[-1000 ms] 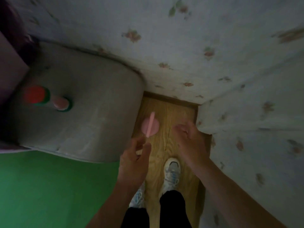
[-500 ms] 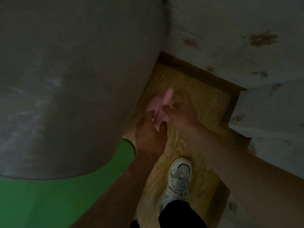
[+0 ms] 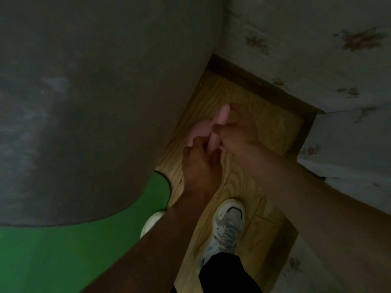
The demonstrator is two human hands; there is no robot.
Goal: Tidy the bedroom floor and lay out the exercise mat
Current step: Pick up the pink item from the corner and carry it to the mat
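Both hands meet low over a strip of wood-grain floor (image 3: 243, 187) between a large grey rounded cushion-like surface (image 3: 95, 102) and a floral-patterned cover (image 3: 317, 60). The left hand (image 3: 200, 166) comes up from 7 o'clock, its fingers curled around the lower end of a pink object (image 3: 220, 118); the right hand (image 3: 239, 132) reaches in from 4 o'clock and pinches the same object around its middle. The pink object has a narrow handle-like part pointing toward 12 o'clock and a flatter rounded part spreading toward 9 o'clock; in the dim, blurred view it cannot be identified further, and whether it touches the floor cannot be told.

A green mat (image 3: 74, 250) lies flat at 7 to 8 o'clock of the hands, its rounded corner reaching the wood floor and its far side tucked under the grey surface. A white and grey sneaker (image 3: 227, 227) stands on the floor at 6 o'clock of the hands, with a black trouser leg (image 3: 224, 273) above it. The toe of a second shoe (image 3: 151, 224) shows on the mat's edge, partly hidden behind the left forearm. A dark wooden skirting (image 3: 264, 85) runs along the floor at 1 o'clock
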